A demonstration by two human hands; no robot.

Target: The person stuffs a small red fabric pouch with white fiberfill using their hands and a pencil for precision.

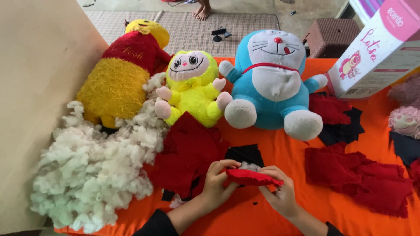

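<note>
- left hand (pixel 215 181): grip clamped on the left end of a small red fabric pouch (pixel 251 177); fingers curled over its top edge, near a bit of white stuffing (pixel 250 166) showing at the opening.
- right hand (pixel 280 192): grip clamped on the right end of the same pouch; thumb and fingers pinch the pointed tip.
- red fabric pouch: held between both hands, just above the orange tabletop (pixel 280 153), at the lower centre of the view. it holds white stuffing; how full it is cannot be told.
- loose stuffing pile (pixel 94 168): large white heap at the left, lying on the tabletop, touching the yellow-and-red bear toy (pixel 120 74).
- red fabric pieces (pixel 186 153): a heap just left of the left hand; a second heap (pixel 361 177) lies to the right, apart from the right hand.
- black fabric pieces (pixel 245 154): one just behind the hands, more (pixel 343 129) near the blue cat toy (pixel 271 78).
- yellow-green plush toy (pixel 194 87): sits between the bear and the blue cat.
- cardboard box (pixel 378 52): white and pink, at the upper right; contents not visible.
</note>
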